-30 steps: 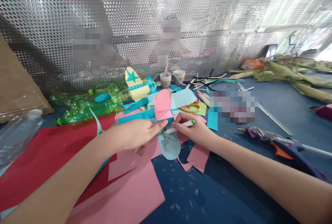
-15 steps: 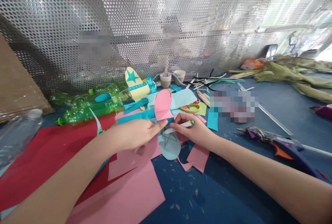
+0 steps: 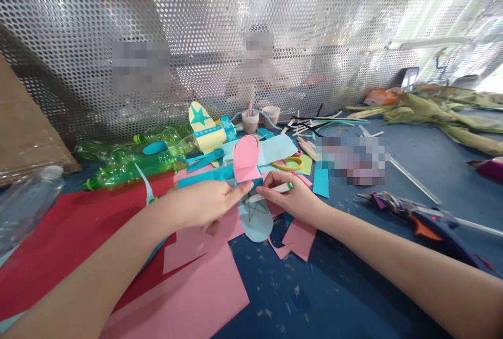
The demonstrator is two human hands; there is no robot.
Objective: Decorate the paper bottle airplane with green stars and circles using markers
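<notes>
My right hand [image 3: 286,192] is closed around a white marker pen [image 3: 282,188] with a green end. Its tip is at a star outline drawn on the rounded light-blue flap [image 3: 257,223] of a paper cut-out. A pink rounded flap [image 3: 246,158] stands up at the far side of this cut-out, beyond a darker blue strip. From the left, my left hand [image 3: 208,203] holds the cut-out near the strip, index finger stretched along it and the other fingers curled, partly hidden. Beneath that hand lie pink paper [image 3: 188,292] and red paper [image 3: 58,244].
Green plastic bottles [image 3: 129,168] lie at the left, near a yellow paper piece with a blue star [image 3: 199,116]. Yellow-handled scissors [image 3: 288,163] are behind my right hand. A glue gun [image 3: 424,218] rests at the right. Corn husks [image 3: 420,113] lie at the far right; a perforated metal panel [image 3: 204,30] stands behind.
</notes>
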